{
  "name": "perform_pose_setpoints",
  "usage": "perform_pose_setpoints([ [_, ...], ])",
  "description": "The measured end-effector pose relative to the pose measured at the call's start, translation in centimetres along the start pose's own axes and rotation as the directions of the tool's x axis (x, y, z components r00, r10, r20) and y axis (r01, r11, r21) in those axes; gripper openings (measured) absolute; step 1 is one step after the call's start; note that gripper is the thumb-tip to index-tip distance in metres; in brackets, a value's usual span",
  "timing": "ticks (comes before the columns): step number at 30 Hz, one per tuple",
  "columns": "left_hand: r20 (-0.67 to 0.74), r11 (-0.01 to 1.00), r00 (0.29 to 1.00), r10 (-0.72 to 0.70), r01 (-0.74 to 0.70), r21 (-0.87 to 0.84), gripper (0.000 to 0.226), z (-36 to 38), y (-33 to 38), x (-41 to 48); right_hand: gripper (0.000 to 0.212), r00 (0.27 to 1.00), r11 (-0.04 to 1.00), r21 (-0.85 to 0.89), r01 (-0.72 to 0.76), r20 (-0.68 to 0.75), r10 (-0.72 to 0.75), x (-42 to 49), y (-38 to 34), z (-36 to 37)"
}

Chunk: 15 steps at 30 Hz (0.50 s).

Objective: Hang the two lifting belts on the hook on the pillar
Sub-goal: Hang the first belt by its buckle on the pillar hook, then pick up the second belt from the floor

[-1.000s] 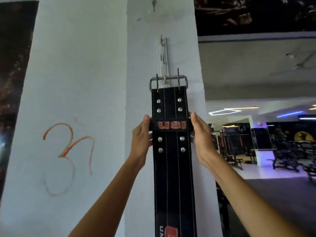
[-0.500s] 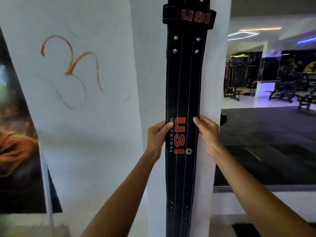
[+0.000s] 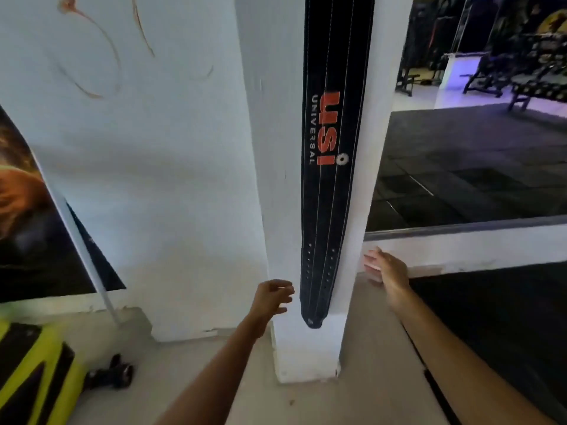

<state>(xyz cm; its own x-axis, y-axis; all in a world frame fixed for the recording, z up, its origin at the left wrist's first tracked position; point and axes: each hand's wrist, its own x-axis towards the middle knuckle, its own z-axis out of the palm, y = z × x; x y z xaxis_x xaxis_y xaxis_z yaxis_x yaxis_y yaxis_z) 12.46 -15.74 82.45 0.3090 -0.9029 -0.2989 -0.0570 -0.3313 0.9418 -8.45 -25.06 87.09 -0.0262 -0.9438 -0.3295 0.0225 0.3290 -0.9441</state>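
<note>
1. A black lifting belt (image 3: 329, 179) hangs flat down the front face of a white pillar (image 3: 276, 148); its top runs out of the head view, so whatever holds it up cannot be seen.
2. The belt carries red "USI" lettering with "UNIVERSAL" in pale letters beside it, light stitching lines along its length, and two rows of small holes near its lower part.
3. Its rounded bottom tip ends on the pillar face, a little below the fingertips of the left hand (image 3: 271, 297) and just to their right.
4. The left hand reaches up from the lower middle of the view, its fingers loosely curled and slightly apart, holding nothing. The fingertips lie just beside the belt's left edge; whether they brush it cannot be told because of blur.
5. The right hand (image 3: 385, 266) is on the other side of the pillar, its fingers stretched out and spread, empty. The fingertips are close to the pillar's right corner and clear of the belt, which hangs to their left.
6. The belt's holed section lies between the two hands, nearer the left fingers than the right ones.
7. Low to the left of the left hand, a yellow and black bag (image 3: 33, 375) sits on the pale floor (image 3: 306, 403).
</note>
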Motion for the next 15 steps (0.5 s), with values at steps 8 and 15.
perform_pose_setpoints([
  [8, 0.072, 0.957, 0.956, -0.284, 0.287, -0.043, 0.011, 1.8, -12.1, -7.9, 0.026, 0.948, 0.947, -0.213, -0.241, 0.156, 0.276, -8.2, 13.5, -1.1],
  [15, 0.016, 0.907, 0.911, -0.412, 0.411, -0.095, 0.013, 2.7, -21.3, -15.8, 0.021, 0.858, 0.870, -0.262, -0.418, 0.201, 0.473, -15.5, 25.5, -2.0],
])
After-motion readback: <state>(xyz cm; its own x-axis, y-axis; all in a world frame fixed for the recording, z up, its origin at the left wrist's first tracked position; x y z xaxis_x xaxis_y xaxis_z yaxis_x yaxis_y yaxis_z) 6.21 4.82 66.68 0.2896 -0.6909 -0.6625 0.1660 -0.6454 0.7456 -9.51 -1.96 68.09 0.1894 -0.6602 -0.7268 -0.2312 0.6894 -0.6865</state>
